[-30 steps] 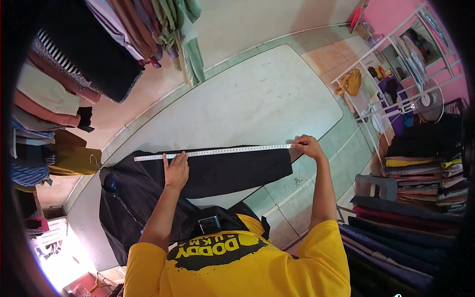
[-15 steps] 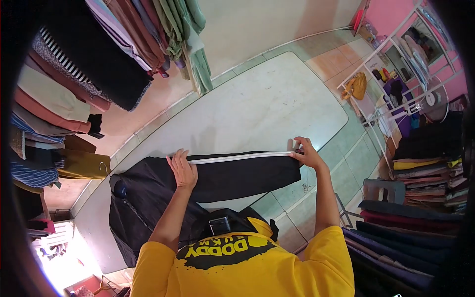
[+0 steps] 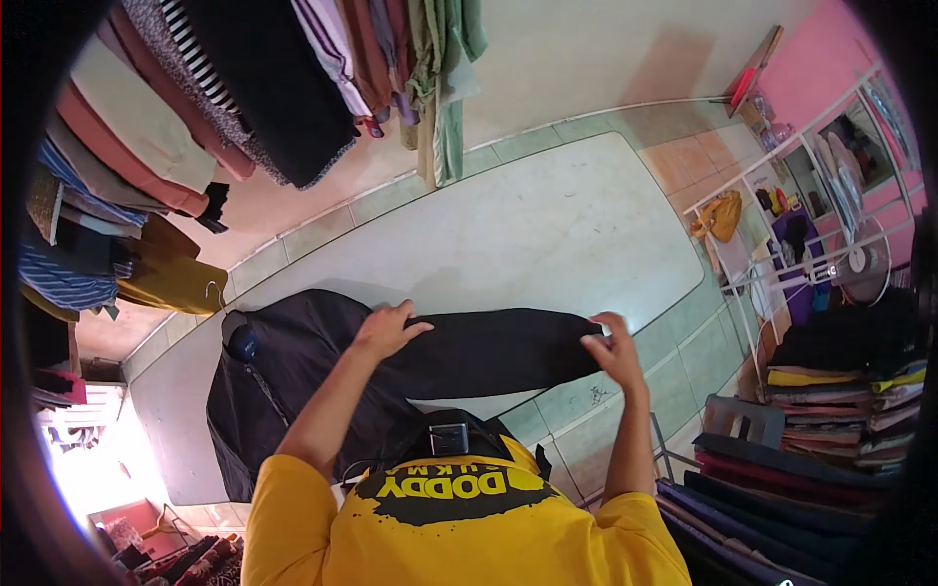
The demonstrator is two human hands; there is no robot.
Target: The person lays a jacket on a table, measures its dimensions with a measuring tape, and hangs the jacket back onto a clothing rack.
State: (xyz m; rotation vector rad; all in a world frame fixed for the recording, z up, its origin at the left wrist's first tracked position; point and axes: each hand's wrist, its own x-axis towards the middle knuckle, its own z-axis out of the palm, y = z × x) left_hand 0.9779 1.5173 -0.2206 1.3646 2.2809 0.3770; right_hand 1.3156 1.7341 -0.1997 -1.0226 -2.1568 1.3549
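A black long-sleeved garment lies on the pale board, its sleeve stretched out to the right. My left hand is over the upper edge of the sleeve near the shoulder, thumb and fingers apart, with nothing seen between them. At the cuff end, my right hand has its thumb and fingers curled round something small and dark, mostly hidden. No white measuring tape shows on the sleeve.
The pale board lies on green floor tiles. Hanging clothes fill the upper left. At right are a white metal rack, a fan, a grey plastic stool and stacked folded clothes.
The white tape that ran along the sleeve between my hands is gone from sight. My left hand has moved right along the sleeve and its fingers have parted. The view has shifted.
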